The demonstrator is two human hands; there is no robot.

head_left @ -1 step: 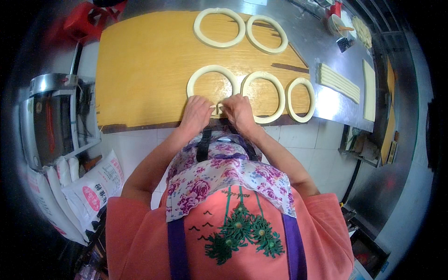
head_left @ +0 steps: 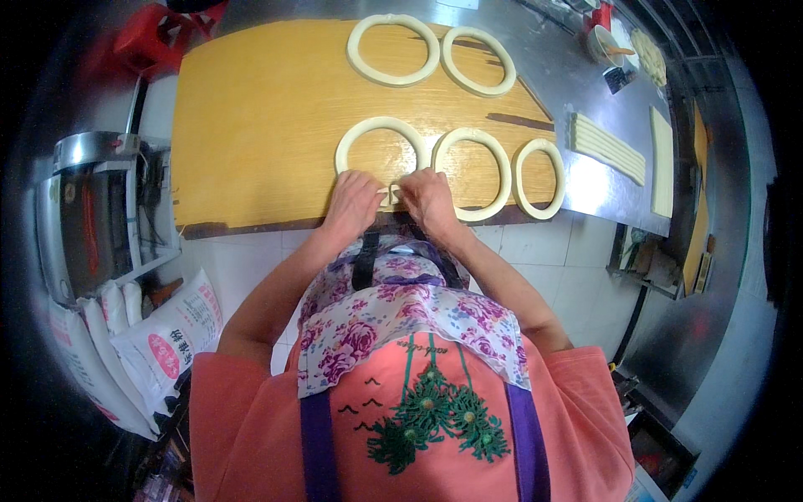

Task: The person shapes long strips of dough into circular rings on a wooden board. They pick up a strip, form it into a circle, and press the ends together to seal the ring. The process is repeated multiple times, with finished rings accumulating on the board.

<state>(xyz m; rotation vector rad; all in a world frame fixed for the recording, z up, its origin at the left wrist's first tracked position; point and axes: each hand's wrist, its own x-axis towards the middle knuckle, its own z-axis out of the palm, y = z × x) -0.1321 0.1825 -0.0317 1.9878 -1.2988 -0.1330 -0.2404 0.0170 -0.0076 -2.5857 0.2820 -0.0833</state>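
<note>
A pale dough ring (head_left: 375, 125) lies at the near edge of the yellow board (head_left: 242, 109), with its two ends apart at the bottom. My left hand (head_left: 355, 202) has closed fingers on the left end of this dough, and my right hand (head_left: 425, 201) is closed on the right end, a narrow gap between them. To the right lie a second ring (head_left: 503, 171) and a narrower oval ring (head_left: 554, 180). Two more rings (head_left: 393, 76) (head_left: 478, 86) lie farther back on the board.
A steel surface (head_left: 585, 197) on the right holds a bundle of dough strips (head_left: 606, 149), a long dough slab (head_left: 661, 159) and a bowl with a wooden handle (head_left: 604, 46). A red stool (head_left: 146, 38) stands back left, machinery (head_left: 92, 217) left, white sacks (head_left: 159, 351) lower left.
</note>
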